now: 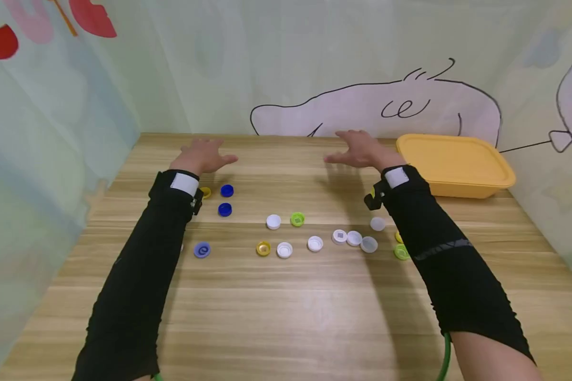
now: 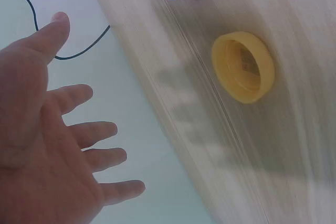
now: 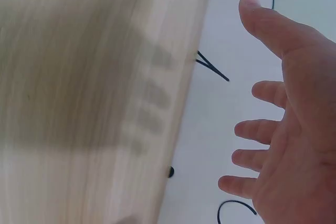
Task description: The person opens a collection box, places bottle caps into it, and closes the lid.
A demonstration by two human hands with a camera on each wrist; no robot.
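Note:
My left hand [image 1: 202, 156] is held over the far left of the table, fingers spread and holding nothing. Nearest to it are a yellow bottle cap [image 2: 243, 67] and two blue bottle caps [image 1: 226, 190], one behind the other. Toward the far edge, left of the yellow box, my right hand [image 1: 359, 150] hovers with its fingers apart and no object in it; its shadow falls on the wood [image 3: 94, 77]. Across the middle lie several white caps [image 1: 284, 250], a gold cap [image 1: 263, 248], a green cap [image 1: 297, 219] and a light blue cap [image 1: 202, 250].
A yellow box with a lid [image 1: 457, 159] stands at the back right. By the right sleeve lie another green cap [image 1: 401, 252] and a yellow cap partly hidden by the arm. Printed cloth [image 1: 195, 63] hangs behind the wooden table [image 1: 267, 317] and along both sides.

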